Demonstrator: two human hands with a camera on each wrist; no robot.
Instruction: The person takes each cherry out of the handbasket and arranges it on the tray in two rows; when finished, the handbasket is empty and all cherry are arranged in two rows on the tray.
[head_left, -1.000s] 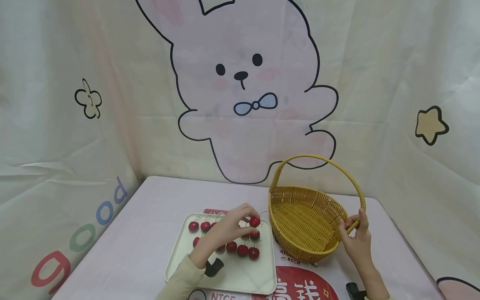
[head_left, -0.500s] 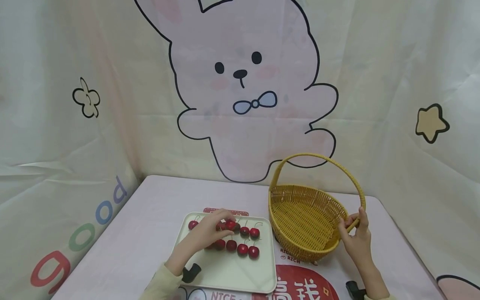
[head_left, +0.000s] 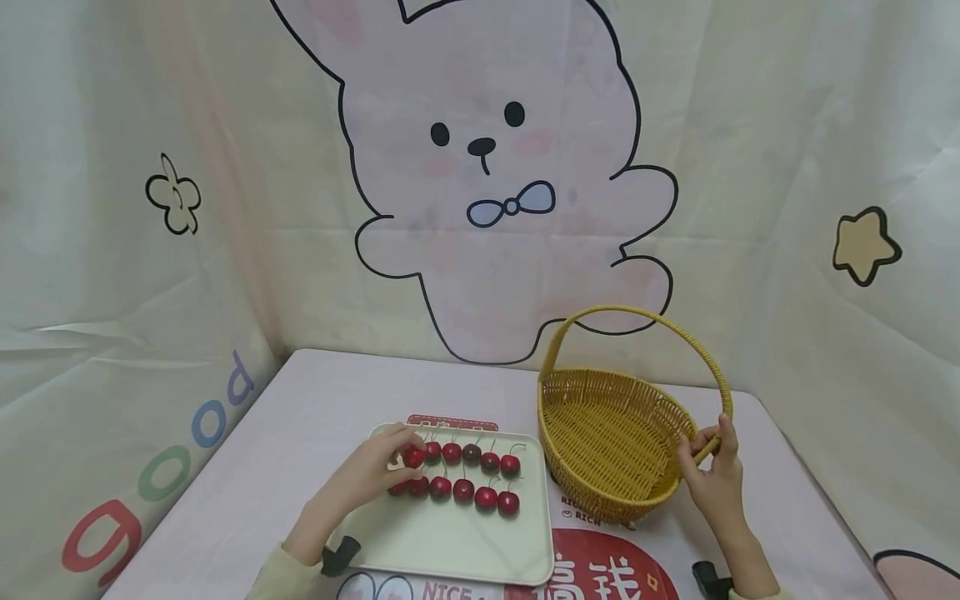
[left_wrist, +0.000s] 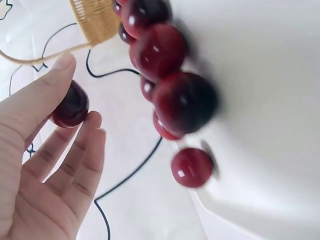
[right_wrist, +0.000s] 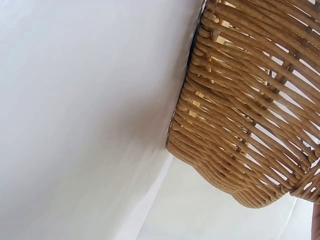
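Observation:
My left hand (head_left: 375, 461) is over the left part of a cream tray (head_left: 450, 542), pinching a dark red cherry (left_wrist: 71, 107) between thumb and fingertips. Two rows of red cherries (head_left: 462, 492) with stems lie on the tray; the hand covers the left ends. The left wrist view shows a lone cherry (left_wrist: 192, 167) apart from a line of others. At the right, my right hand (head_left: 716, 479) grips the base of the handle of a yellow wicker basket (head_left: 611, 433), which holds nothing visible. Only a sliver of that hand appears in the right wrist view, beside the woven wall (right_wrist: 245, 115).
A white table (head_left: 330, 392) carries everything. Under the tray and basket lies a printed mat with a red patch (head_left: 611, 567). Behind hangs a cloth backdrop (head_left: 772, 250) with a cartoon animal, meeting the table's back edge.
My left hand has travelled leftward over the tray with the cherry, from the right end of the rows to the left end. My right hand and the basket have stayed in place.

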